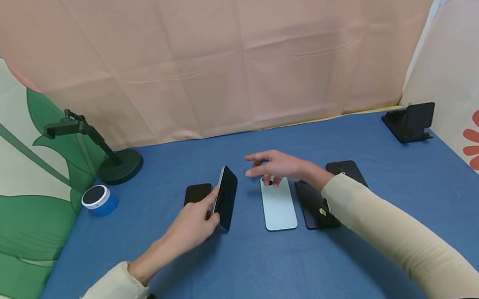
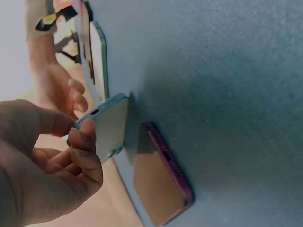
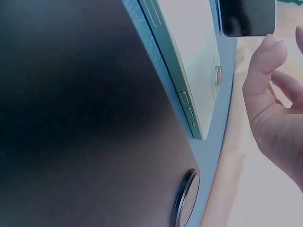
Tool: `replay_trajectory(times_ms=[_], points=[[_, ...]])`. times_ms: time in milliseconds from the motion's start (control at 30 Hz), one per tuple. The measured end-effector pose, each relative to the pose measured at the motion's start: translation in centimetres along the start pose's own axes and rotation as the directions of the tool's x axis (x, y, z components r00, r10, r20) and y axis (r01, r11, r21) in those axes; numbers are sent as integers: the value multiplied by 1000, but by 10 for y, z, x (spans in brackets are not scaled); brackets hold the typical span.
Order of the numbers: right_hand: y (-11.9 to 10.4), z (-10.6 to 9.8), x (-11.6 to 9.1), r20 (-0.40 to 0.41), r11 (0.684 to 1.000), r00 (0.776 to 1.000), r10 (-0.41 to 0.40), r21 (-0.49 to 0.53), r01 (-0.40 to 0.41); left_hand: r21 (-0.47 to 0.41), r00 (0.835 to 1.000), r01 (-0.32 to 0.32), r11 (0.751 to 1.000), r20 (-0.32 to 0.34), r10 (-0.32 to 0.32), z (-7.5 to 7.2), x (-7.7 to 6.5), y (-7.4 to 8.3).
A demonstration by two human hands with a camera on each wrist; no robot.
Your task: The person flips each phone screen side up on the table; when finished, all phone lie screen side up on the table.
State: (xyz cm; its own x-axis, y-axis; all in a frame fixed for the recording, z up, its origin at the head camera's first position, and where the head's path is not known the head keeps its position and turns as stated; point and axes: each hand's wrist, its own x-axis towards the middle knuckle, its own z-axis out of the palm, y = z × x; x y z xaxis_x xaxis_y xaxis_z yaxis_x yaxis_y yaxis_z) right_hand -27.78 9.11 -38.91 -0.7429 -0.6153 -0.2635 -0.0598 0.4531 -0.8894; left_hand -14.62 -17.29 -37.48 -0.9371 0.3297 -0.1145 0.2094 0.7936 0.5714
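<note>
My left hand [image 1: 194,221] grips a smartphone [image 1: 229,199] by its edge, tilted up off the cloth. Its black screen faces right, and its pale back [image 2: 112,130] with lenses shows in the left wrist view. Beneath and left of it lies a purple-edged phone [image 2: 163,182], dark from above in the head view. My right hand [image 1: 280,165] hovers with fingers loosely extended, holding nothing, above the far end of a pale green phone [image 1: 279,210] lying back up. Right of that lie a black phone [image 1: 313,210] and another dark phone [image 1: 349,171], both partly hidden by my right arm.
Blue cloth [image 1: 247,279] covers the table. At the back left stand a dark green folding stand [image 1: 120,166] and a blue-and-white round container [image 1: 101,200]. A black phone stand [image 1: 413,121] sits at the back right. Fabric walls [image 1: 247,67] close off the table's back and sides.
</note>
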Motion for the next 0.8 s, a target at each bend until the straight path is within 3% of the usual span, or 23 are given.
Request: replay_trajectory(times_ms=[67, 133, 233, 300, 500, 800], points=[[0, 1, 0, 6, 1000, 1000, -3, 0, 3, -101, 1000, 9, 995, 6, -8, 0, 2, -7], [1, 4, 0, 13, 1000, 1000, 3, 6, -3, -241, 999, 47, 969, 37, -39, -1, 3, -13], [4, 7, 0, 27, 1000, 1000, 14, 25, -15, -424, 990, 131, 896, 102, -97, -2, 4, -20], [5, 10, 1, 32, 999, 999, 23, 34, -24, -501, 985, 168, 849, 128, -120, -1, 3, -22], [2, 16, 3, 46, 998, 997, 55, 32, -57, -595, 987, 162, 787, 113, -118, 6, 1, -24], [-3, 21, 6, 67, 989, 991, 114, 86, -120, -639, 993, 117, 760, 60, -102, 13, 3, -18]])
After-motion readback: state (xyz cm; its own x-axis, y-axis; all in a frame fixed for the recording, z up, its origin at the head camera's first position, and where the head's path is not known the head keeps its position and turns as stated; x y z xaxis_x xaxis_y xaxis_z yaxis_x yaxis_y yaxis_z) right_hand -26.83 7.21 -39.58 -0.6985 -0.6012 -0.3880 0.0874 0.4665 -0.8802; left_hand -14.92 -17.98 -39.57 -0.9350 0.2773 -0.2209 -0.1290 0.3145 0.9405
